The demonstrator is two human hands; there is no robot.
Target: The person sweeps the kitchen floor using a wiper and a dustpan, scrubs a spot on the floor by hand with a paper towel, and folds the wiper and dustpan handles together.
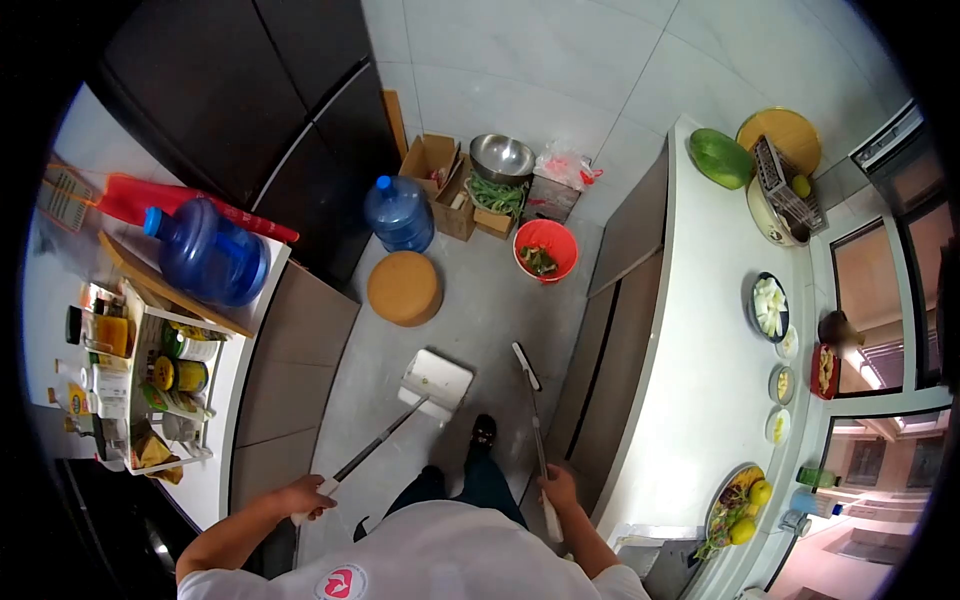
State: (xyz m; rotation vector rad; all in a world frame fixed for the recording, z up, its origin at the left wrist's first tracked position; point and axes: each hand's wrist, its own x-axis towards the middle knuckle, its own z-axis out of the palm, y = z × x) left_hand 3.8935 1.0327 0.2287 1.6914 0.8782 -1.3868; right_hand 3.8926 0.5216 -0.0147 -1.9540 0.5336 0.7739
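My left hand [306, 497] is wrapped round the handle of a long-handled dustpan [440, 378]. Its white pan rests on the grey floor in front of me, with a few small bits of debris in it. In my right hand [560, 488] is the pale grip of a broom [535, 412]. The broom's narrow head is on the floor to the right of the pan, apart from it, near the right-hand cabinets. My fingers are closed on both handles.
Ahead stand a round brown stool [405, 288], a blue water jug [399, 214], cardboard boxes [452, 205] and a red basin [546, 250] with green scraps. A white counter [700, 330] with food plates runs along the right; a spice rack [165, 375] is at left.
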